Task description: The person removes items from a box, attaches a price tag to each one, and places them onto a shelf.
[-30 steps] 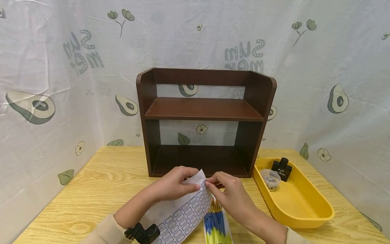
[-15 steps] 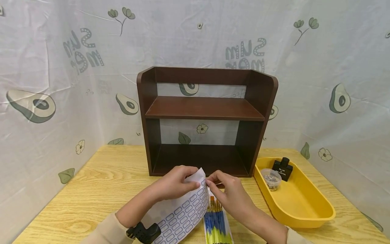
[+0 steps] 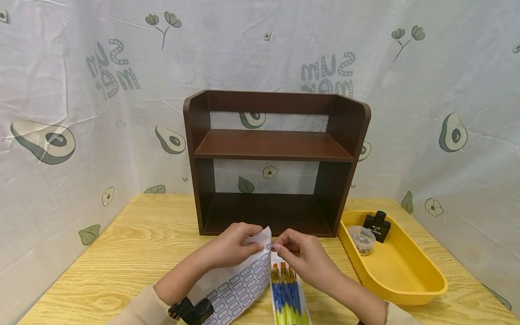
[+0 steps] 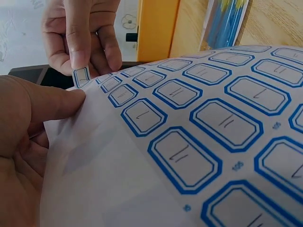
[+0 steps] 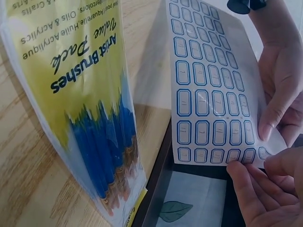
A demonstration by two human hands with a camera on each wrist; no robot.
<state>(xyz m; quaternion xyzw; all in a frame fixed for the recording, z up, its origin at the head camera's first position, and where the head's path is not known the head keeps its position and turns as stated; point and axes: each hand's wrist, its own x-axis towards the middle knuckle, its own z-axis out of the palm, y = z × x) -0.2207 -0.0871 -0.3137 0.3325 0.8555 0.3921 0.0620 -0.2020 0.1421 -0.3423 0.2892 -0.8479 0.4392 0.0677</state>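
A white sheet of blue-bordered label stickers (image 3: 239,289), many with handwritten marks, is held up at its corner by my left hand (image 3: 235,246), thumb on its front face. At that corner my right hand (image 3: 306,257) pinches one small label (image 4: 82,77) between thumb and finger. In the head view the label sticks out from the sheet's edge; whether part of it still adheres I cannot tell. Below the right hand lies a clear pack of artist brushes (image 3: 289,293) with blue handles, also large in the right wrist view.
Behind the hands stands a dark brown two-tier shelf (image 3: 272,144). To the right, a yellow tray (image 3: 400,271) holds a black bottle (image 3: 377,225) and a small clear tub (image 3: 361,239) of tiny pieces. A printed curtain surrounds the wooden table (image 3: 122,253).
The pinched label has come out from the sheet's corner and now shows between sheet and right fingers. The sheet's right edge has shifted slightly left, uncovering more brush tips.
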